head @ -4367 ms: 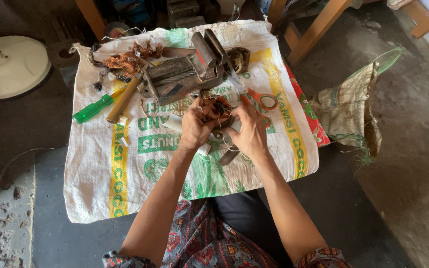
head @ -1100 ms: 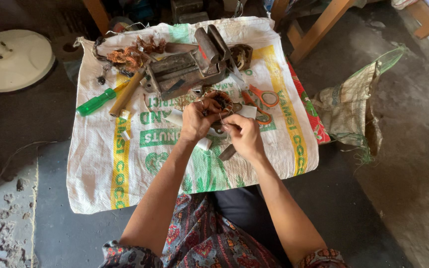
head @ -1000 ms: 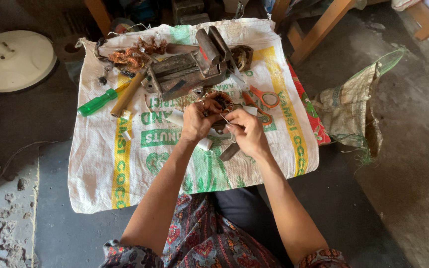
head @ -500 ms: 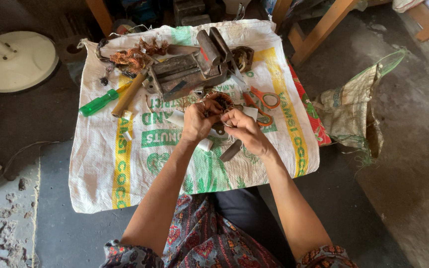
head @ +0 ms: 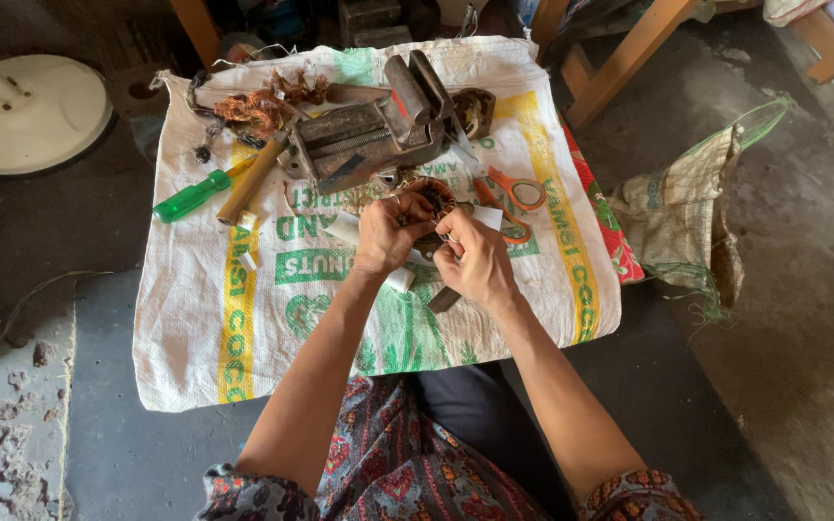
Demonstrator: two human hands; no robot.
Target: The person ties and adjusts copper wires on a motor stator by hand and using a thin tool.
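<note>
A small round part wound with copper wire (head: 433, 198) was held above the white woven sack (head: 243, 318) spread on the floor, just in front of a grey metal vise (head: 378, 130). The left hand (head: 390, 232) had its fingers closed around the part, while the right hand (head: 475, 260) pinched at its near edge. Orange-handled scissors (head: 518, 193) lay just right of the hands; a green-handled screwdriver (head: 193, 195) lay well left.

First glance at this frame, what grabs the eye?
Both hands, left hand and right hand, meet mid-frame around a round coil of copper wire. They work over a white printed sack spread on the dark floor. Behind them sits a grey metal vise, with a green-handled screwdriver to its left and orange scissors to its right.
</note>
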